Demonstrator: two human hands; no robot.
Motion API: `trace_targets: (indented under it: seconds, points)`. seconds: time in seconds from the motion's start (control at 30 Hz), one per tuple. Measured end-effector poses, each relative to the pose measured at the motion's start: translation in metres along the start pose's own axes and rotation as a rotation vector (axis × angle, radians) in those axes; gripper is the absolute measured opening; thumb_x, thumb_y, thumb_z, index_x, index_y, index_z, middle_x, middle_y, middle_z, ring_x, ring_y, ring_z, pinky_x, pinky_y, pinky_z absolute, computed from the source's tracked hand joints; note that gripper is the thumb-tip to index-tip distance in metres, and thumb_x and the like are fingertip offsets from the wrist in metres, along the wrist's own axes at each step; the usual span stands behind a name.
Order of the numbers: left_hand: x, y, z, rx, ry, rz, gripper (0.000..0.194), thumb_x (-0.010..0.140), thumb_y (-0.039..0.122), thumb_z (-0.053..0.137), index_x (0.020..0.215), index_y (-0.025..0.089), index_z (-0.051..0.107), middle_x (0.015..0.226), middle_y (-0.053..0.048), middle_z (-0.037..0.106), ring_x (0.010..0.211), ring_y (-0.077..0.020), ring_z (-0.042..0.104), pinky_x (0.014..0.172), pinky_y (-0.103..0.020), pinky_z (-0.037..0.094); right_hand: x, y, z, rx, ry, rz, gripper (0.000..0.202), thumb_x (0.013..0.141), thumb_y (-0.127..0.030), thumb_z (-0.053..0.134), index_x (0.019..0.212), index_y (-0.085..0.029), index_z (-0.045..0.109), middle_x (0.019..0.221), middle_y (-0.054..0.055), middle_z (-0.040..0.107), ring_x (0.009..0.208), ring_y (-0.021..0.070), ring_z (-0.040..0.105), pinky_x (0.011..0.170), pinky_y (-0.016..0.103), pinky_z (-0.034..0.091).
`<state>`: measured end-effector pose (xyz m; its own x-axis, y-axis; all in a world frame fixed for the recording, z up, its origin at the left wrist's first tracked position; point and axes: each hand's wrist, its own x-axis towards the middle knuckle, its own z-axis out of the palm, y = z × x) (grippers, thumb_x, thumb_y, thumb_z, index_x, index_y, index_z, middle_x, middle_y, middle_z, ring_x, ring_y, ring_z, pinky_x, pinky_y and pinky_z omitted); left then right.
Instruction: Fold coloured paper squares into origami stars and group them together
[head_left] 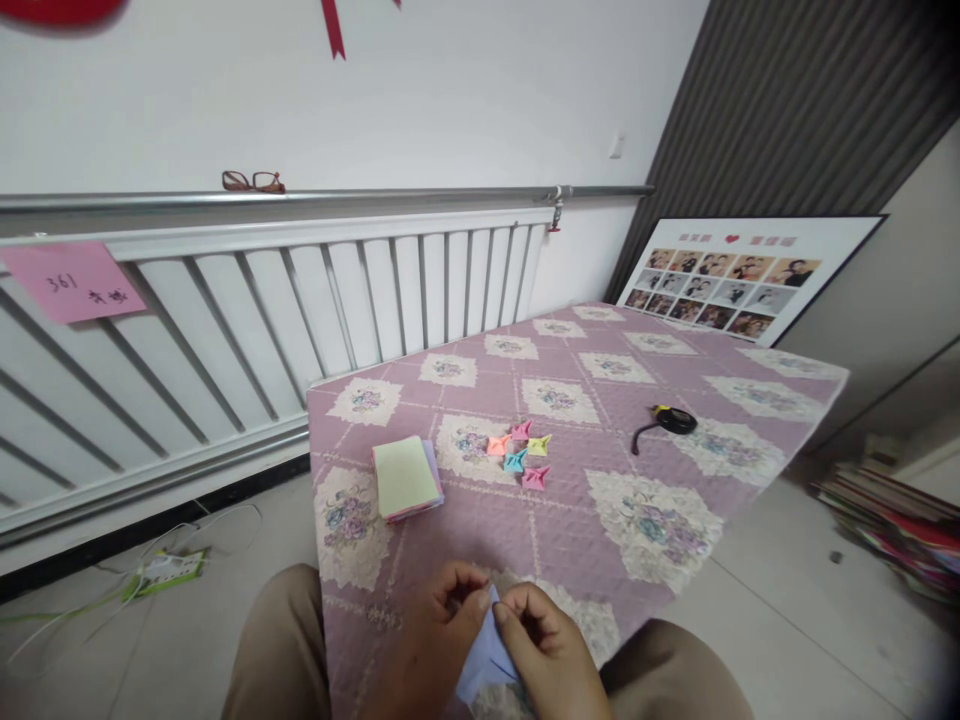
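Observation:
Near the table's front edge, my left hand [442, 635] and my right hand [551, 645] pinch a sheet of light blue paper [486, 660] between them. Its upper corner pokes up between the two thumbs, and a crease runs across its lower part; the fingers hide some of it. Beyond the hands sit several small folded paper figures in orange, pink, yellow and teal, among them a teal one [514, 460] and a pink one [535, 478]. To their left lies a stack of coloured square paper [407, 477], pale green on top.
A black tape measure [675, 420] with a strap rests right of the figures on the flowered tablecloth [562, 530]. Behind the table runs a white radiator [420, 290], with eyeglasses [253, 181] on the pipe above. A framed photo board [712, 285] leans at the far right.

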<state>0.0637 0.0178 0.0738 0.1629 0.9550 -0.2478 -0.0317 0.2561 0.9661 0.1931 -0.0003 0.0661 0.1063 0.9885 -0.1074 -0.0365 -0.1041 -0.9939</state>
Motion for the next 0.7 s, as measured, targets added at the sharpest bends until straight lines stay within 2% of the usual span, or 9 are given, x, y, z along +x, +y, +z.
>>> trace_targets:
  seconds: [0.17, 0.27, 0.33, 0.43, 0.57, 0.7]
  points:
    - [-0.001, 0.008, -0.002, 0.118, -0.012, 0.077, 0.016, 0.075, 0.035, 0.056, 0.071, 0.019, 0.056, 0.065, 0.003, 0.051, 0.065, -0.0139, 0.047, 0.061, -0.025, 0.035, 0.001, 0.002, -0.003, -0.102, -0.110, -0.020, 0.039, 0.073, -0.053, 0.068, 0.059, -0.022, 0.051, 0.055, -0.005, 0.040, 0.053, 0.0115, 0.036, 0.052, 0.024, 0.030]
    - [-0.002, 0.009, -0.002, 0.192, -0.026, 0.125, 0.017, 0.079, 0.032, 0.051, 0.068, 0.019, 0.053, 0.065, 0.004, 0.048, 0.066, -0.0140, 0.045, 0.063, -0.026, 0.035, 0.001, 0.001, -0.004, -0.157, -0.117, -0.053, 0.038, 0.075, -0.052, 0.065, 0.058, -0.022, 0.049, 0.055, -0.005, 0.040, 0.054, 0.0117, 0.036, 0.052, 0.024, 0.030]
    - [0.000, 0.006, -0.002, 0.189, -0.016, 0.110, 0.017, 0.079, 0.031, 0.050, 0.068, 0.019, 0.052, 0.064, 0.004, 0.047, 0.065, -0.0136, 0.044, 0.062, -0.025, 0.035, 0.001, 0.001, -0.004, -0.160, -0.110, -0.050, 0.039, 0.075, -0.053, 0.066, 0.058, -0.022, 0.049, 0.055, -0.005, 0.041, 0.054, 0.0120, 0.037, 0.053, 0.024, 0.030]
    - [0.005, -0.002, -0.003, 0.136, -0.047, 0.047, 0.015, 0.078, 0.031, 0.052, 0.073, 0.018, 0.057, 0.064, 0.004, 0.048, 0.062, -0.0128, 0.044, 0.059, -0.025, 0.034, 0.002, 0.005, -0.002, -0.094, -0.042, -0.024, 0.043, 0.071, -0.059, 0.068, 0.058, -0.022, 0.050, 0.055, -0.005, 0.041, 0.054, 0.0119, 0.036, 0.053, 0.024, 0.031]
    - [0.009, -0.013, -0.009, 0.103, -0.219, 0.036, 0.017, 0.076, 0.033, 0.060, 0.082, 0.017, 0.062, 0.067, 0.003, 0.054, 0.062, -0.0129, 0.047, 0.059, -0.025, 0.034, 0.004, 0.011, -0.002, 0.069, 0.081, 0.038, 0.050, 0.067, -0.069, 0.069, 0.062, -0.021, 0.054, 0.054, -0.006, 0.042, 0.051, 0.0108, 0.034, 0.050, 0.024, 0.028]
    - [0.006, -0.016, -0.014, 0.248, -0.182, -0.017, 0.012, 0.076, 0.029, 0.059, 0.069, 0.019, 0.058, 0.060, 0.005, 0.049, 0.059, -0.0120, 0.043, 0.058, -0.025, 0.030, 0.006, 0.011, -0.006, 0.210, 0.119, 0.090, 0.050, 0.066, -0.069, 0.071, 0.062, -0.022, 0.054, 0.050, -0.007, 0.042, 0.048, 0.0099, 0.034, 0.048, 0.023, 0.027]
